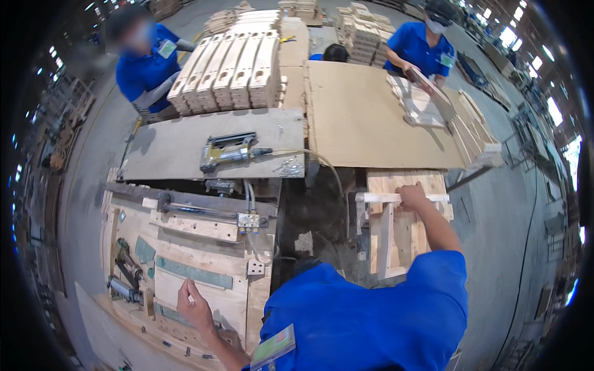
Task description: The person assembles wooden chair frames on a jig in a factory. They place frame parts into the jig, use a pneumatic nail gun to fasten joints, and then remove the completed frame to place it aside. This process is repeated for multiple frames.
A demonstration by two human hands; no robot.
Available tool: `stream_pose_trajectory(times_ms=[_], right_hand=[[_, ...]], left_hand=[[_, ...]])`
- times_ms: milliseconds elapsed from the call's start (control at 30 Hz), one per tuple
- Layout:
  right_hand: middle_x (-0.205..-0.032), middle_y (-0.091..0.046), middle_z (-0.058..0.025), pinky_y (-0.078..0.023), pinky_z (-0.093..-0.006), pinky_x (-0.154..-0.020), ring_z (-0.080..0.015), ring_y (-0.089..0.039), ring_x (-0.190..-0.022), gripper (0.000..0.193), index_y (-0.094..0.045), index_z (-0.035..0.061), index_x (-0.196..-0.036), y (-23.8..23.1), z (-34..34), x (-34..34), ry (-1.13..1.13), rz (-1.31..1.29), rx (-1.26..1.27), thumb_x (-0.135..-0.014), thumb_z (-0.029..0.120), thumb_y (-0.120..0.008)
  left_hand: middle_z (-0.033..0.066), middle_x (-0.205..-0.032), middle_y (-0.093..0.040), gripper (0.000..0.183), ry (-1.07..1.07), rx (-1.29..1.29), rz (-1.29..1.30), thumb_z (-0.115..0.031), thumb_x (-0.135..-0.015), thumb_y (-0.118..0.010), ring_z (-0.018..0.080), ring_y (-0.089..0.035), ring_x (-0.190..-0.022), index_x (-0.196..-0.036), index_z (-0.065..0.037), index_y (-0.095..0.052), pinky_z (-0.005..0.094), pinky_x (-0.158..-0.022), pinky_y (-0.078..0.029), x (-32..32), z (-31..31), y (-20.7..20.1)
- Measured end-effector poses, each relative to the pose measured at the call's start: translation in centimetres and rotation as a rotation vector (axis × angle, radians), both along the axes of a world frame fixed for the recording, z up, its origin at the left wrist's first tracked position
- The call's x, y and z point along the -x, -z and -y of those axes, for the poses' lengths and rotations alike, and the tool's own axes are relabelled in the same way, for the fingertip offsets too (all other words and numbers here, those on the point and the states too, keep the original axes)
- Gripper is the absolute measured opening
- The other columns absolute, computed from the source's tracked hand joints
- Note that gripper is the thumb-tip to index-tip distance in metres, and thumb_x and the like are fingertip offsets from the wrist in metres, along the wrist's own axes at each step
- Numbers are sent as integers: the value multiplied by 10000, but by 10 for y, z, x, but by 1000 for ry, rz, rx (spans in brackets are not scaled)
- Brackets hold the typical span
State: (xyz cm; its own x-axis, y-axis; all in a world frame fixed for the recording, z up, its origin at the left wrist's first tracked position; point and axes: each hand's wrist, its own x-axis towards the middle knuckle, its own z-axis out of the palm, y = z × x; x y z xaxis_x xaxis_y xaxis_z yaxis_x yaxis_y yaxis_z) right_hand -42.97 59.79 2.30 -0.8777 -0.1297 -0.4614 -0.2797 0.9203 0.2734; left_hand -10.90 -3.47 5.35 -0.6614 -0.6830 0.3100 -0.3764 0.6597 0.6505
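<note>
My right hand (pixel 413 196) is closed around the pale top rail (pixel 371 198) of a wooden frame, to the right of my body. A narrow upright (pixel 385 238) runs from that rail toward me, over light wooden boards (pixel 421 235). On the left, my left hand (pixel 195 304) hovers over a wooden jig table (pixel 263 297), fingers extended and nothing visible in them. Close to its fingertips lies a long green strip (pixel 195 272) fixed on the jig. A metal clamp (pixel 127 289) sits at the jig's left side.
A nail gun (pixel 232 151) with an air hose (pixel 334 170) lies on a grey board (pixel 167 139). Behind it are stacked slotted wooden parts (pixel 229 68). Co-workers stand at far left (pixel 145 68) and far right (pixel 421 46), the right one handling wood beside a cardboard-covered table (pixel 365 117).
</note>
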Motion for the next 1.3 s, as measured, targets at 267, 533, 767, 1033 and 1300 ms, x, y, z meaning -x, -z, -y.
stream_pose_trajectory(times_ms=[267, 533, 767, 1033, 1300], right_hand=[[-985, -701, -174, -477, -524, -932, -434, -685, -941, 267, -631, 96, -1026, -161, 92, 21, -159, -595, 521, -775, 123, -717], [-1123, -709, -255, -532, -510, -890, -457, -685, -1057, 410, -606, 15, -1349, -320, 268, 9, -607, -781, 862, -1003, 217, -693], [-958, -745, -226, -545, -479, -800, -375, -742, -905, 433, -666, 1, -1248, -254, 545, -8, -852, -100, 1120, -987, 342, -722], [-1067, -765, -295, -605, -489, -763, -412, -779, -909, 719, -648, -93, -1255, -66, 765, -96, -880, 224, 785, -869, 502, -769], [-1155, -739, -289, -634, -493, -636, -418, -759, -1001, 817, -539, -86, -1417, 28, 812, -122, -674, 470, 524, -899, 512, -743]], left_hand=[[165, -999, -791, 141, -84, 74, -187, -27, -1016, -692, 281, -756, -874, -1117, 21, -778, 387, -784, -583, -43, 20, -29], [143, -989, -791, 123, -84, 167, -411, -57, -928, -791, 333, -760, -883, -1049, -41, -789, 402, -791, -592, -60, -8, -88], [90, -1153, -748, 434, 129, 344, -347, -299, -863, -863, 293, -713, -1105, -1210, -74, -730, 441, -962, -556, -64, -63, -102], [100, -1080, -714, 459, -77, 58, 321, -350, -888, -807, 308, -700, -1032, -1250, -97, -684, 463, -901, -540, -82, -5, 31], [99, -1013, -708, 267, -225, -112, 359, -311, -922, -776, 317, -700, -993, -1050, -95, -685, 474, -817, -562, -89, 23, 90]])
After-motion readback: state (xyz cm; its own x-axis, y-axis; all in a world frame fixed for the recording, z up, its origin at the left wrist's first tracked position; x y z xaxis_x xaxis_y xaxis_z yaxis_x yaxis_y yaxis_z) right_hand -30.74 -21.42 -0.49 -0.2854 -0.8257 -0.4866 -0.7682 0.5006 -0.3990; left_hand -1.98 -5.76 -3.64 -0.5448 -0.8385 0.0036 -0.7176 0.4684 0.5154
